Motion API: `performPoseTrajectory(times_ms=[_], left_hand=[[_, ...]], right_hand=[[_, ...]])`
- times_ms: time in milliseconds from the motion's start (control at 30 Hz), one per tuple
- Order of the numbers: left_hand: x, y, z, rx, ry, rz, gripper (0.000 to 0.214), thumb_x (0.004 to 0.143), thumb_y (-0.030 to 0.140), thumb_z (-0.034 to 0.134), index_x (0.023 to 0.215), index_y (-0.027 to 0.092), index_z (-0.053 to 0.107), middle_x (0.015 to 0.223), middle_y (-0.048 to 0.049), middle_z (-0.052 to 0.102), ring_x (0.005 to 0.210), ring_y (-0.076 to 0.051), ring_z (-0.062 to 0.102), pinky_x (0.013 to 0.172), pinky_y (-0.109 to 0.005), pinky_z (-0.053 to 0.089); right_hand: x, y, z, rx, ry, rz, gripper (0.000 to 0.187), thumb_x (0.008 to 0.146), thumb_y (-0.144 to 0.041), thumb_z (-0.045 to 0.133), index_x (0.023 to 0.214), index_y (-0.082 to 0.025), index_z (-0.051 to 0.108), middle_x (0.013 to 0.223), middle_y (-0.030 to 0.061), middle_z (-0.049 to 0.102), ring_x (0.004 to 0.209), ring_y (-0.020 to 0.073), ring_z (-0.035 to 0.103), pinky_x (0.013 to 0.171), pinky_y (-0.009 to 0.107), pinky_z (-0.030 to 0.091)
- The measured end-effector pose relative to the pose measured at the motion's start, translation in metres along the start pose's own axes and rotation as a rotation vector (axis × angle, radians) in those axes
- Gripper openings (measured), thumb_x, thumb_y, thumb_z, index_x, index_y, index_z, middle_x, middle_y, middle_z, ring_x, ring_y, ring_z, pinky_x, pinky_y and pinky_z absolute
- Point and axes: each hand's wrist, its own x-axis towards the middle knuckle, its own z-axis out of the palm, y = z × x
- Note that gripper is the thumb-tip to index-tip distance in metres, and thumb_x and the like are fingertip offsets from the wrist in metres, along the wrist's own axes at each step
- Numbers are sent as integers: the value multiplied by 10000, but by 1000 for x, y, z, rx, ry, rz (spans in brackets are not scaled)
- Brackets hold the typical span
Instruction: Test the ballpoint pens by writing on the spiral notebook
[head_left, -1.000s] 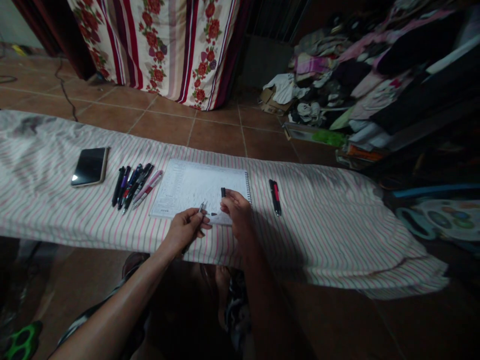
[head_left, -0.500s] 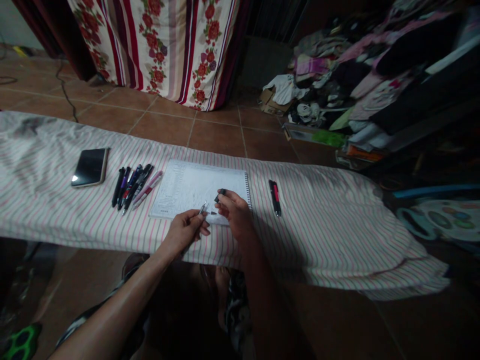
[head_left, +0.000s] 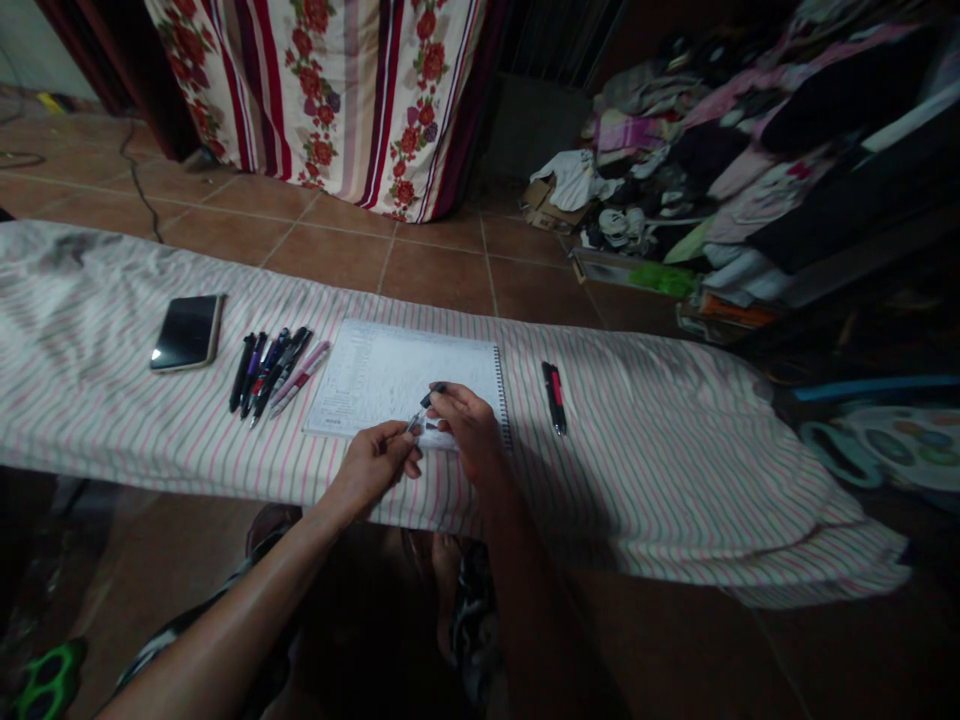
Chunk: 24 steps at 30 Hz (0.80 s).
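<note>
My left hand [head_left: 375, 462] is closed in a pinch on a slim, silvery pen part [head_left: 413, 421] that points up and right. Between the fingertips of my right hand [head_left: 469, 420] is a short black pen barrel piece [head_left: 433, 393]. The two parts meet or nearly meet; I cannot tell whether they touch. Below both hands lies a spiral notebook [head_left: 420, 350], its page covered in faint marks. A small dark cone-shaped piece [head_left: 432, 427] shows on the page between my hands.
Left of the notebook lie several pens [head_left: 274, 372], with a phone [head_left: 187, 332] farther left. Two more pens [head_left: 554, 398] lie to the right. A striped cloth [head_left: 660, 450] covers the bench. Clothes [head_left: 645, 130] are heaped beyond it.
The black barrel piece in my right hand has tilted and come down onto the end of the silvery part. My left hand stays almost still. The view has shifted slightly.
</note>
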Motion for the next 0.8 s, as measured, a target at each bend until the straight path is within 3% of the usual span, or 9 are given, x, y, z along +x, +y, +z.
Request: performPoseTrajectory(times_ms=[233,433,700,800], left_hand=[[1,-2,-1,-3,-2,13,324,744,415,575,810,98,600,543,-11,577,385,-39,386,397,-175,257],[-1,2,-2,-33,6,-4,434,723,441,594,1003,110,611,642,-21,591,511,-100,543,460,-201,357],[1,-1,-5,-5,-11,51,438,769,428,551,1063,106,586,521,60,439,386,-36,314,387,-184,217],[-1,3,-8,-10,-46,47,400,764,387,551,1056,115,585,517,60,435,403,-45,308,391,-189,200]], right_hand=[[-1,2,-1,-22,-68,-22,378,612,-398,649,893,-147,618,683,23,638,593,125,576,508,237,394],[-3,2,0,-21,-139,-54,391,640,-401,633,934,-146,607,655,23,636,578,126,576,512,240,400],[-6,-3,2,-38,-174,-107,371,668,-374,615,964,-151,593,674,16,625,578,120,563,519,246,406],[-7,-4,3,-37,-170,-119,397,663,-360,620,1003,-157,582,696,10,621,566,111,555,517,244,407]])
